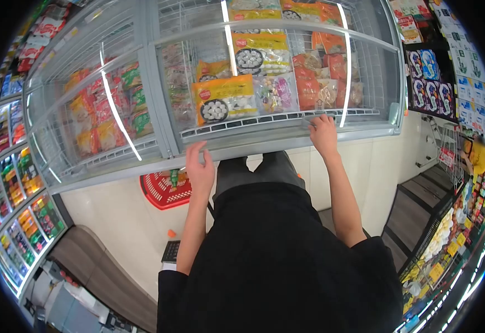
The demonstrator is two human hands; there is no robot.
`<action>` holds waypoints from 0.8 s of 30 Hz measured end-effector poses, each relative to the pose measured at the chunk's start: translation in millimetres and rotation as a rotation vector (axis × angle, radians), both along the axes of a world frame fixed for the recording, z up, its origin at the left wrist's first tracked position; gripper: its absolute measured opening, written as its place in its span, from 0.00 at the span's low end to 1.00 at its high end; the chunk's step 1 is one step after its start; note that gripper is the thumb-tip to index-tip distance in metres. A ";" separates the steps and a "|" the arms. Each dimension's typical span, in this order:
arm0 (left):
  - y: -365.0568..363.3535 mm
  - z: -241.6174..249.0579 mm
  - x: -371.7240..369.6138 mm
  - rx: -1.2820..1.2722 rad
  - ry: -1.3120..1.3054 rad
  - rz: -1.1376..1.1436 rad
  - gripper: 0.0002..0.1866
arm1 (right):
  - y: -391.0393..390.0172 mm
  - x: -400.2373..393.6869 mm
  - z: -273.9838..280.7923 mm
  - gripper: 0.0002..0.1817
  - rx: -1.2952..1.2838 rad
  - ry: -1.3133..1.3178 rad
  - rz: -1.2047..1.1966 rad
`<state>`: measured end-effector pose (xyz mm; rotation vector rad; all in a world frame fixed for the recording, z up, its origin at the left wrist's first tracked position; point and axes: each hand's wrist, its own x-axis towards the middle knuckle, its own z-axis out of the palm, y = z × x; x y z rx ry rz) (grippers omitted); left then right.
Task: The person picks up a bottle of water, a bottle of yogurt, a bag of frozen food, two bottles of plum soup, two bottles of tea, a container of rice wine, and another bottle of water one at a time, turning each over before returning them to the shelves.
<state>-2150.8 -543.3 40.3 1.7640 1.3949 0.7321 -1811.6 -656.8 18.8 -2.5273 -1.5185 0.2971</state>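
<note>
L hand (pixel 200 166), ctr-left of frame, loosely open by freezer (pixel 259 144) front edge, contact unclear; R hand (pixel 323 135), right of upper ctr, fingers bent at glass lid (pixel 198 47) edge, can't tell if gripping, w/ frozen pkgs (pixel 224 100) upper ctr, red basket (pixel 152 190) ctr-left.

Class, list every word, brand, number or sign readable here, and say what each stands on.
No text reads clearly.
Yellow bag in the freezer: red logo and characters, too blurred.
Orange bags: print too small.
Purple packs, upper right: too small.
Yellow signs, lower right: too blurred.
Glass by the right hand: faint arrow-like mark, no readable words.
</note>
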 end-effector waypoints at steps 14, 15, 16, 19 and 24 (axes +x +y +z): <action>-130.1 -62.9 -74.1 -0.988 -0.292 0.529 0.16 | 4.2 12.2 -41.4 0.08 0.232 0.027 0.029; -132.2 -67.6 -69.2 -0.989 -0.287 0.470 0.16 | -2.5 17.4 -37.5 0.08 0.311 0.074 0.067; -132.7 -71.5 -67.7 -0.927 -0.217 0.387 0.15 | -12.5 21.3 -32.1 0.08 0.332 0.054 0.035; -150.0 -80.9 -55.2 -0.848 -0.268 0.507 0.10 | -59.6 22.3 -2.1 0.09 0.617 0.314 -0.075; -200.9 -86.4 -59.2 -0.652 -0.114 0.444 0.07 | -199.4 40.7 -16.9 0.12 0.342 0.568 -0.493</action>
